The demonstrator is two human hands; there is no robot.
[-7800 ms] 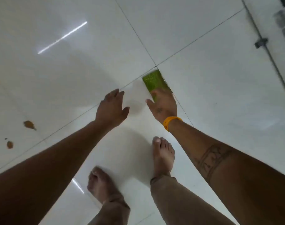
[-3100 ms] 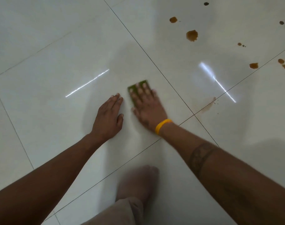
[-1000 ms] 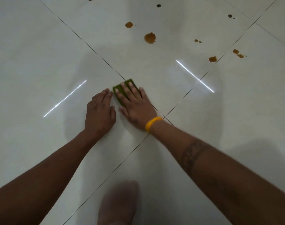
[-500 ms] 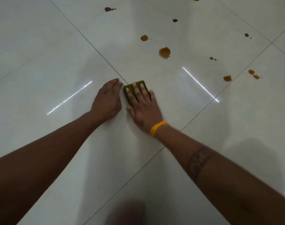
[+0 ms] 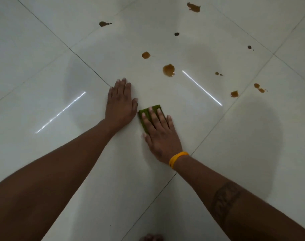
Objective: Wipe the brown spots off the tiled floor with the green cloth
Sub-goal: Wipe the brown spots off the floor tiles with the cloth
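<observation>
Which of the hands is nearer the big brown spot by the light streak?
Right. The right hand, flat on the green cloth, lies below and slightly left of the big brown spot; the left hand lies flat on the tiled floor, farther left.

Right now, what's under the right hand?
The green cloth, pressed flat on the tiled floor by the right hand. Any spot beneath is hidden.
</observation>
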